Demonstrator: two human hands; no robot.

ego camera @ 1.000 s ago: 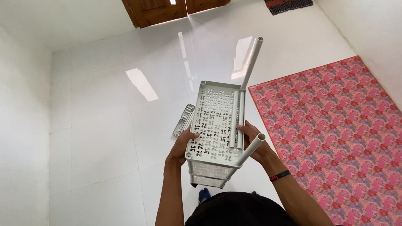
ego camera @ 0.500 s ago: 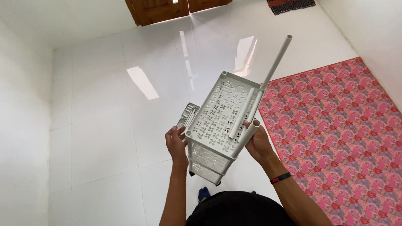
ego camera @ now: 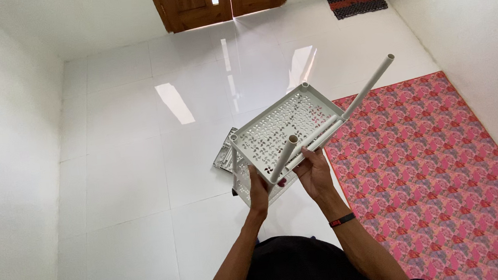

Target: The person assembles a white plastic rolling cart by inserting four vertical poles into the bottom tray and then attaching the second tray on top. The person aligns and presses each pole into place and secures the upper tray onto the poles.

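head view, looking down past my arms at a white tiled floor (ego camera: pixel 127 186). i have a white perforated plastic shelf tray (ego camera: pixel 287 124) up in the air in front of me, tilted so its far corner rises toward the door. my left hand (ego camera: pixel 259 192) is closed around the near left edge of the tray, fingers curled up over the rim and the thumb underneath, right by the short white tube (ego camera: pixel 283 158) that sticks out toward me from that corner. my right hand (ego camera: pixel 313 171) grips the near right edge, fingers wrapped on the rim and touching the long white tube (ego camera: pixel 367 87) that runs along that side and pokes out past the tray toward the right wall. there is a black band with a red mark on my right wrist (ego camera: pixel 342 219).

under the tray, on the floor, lies another grey-white perforated piece (ego camera: pixel 226 157); only its left part shows, the rest is hidden by the tray i hold. to the right a pink floral mat (ego camera: pixel 438 171) covers the floor up to the right wall, its left edge just beside my right hand in the picture. at the far edge of the floor stands a brown wooden door (ego camera: pixel 189 4), and a small dark doormat (ego camera: pixel 357 1) lies near the far right corner. bright patches of light gleam on the tiles between the door and the tray.
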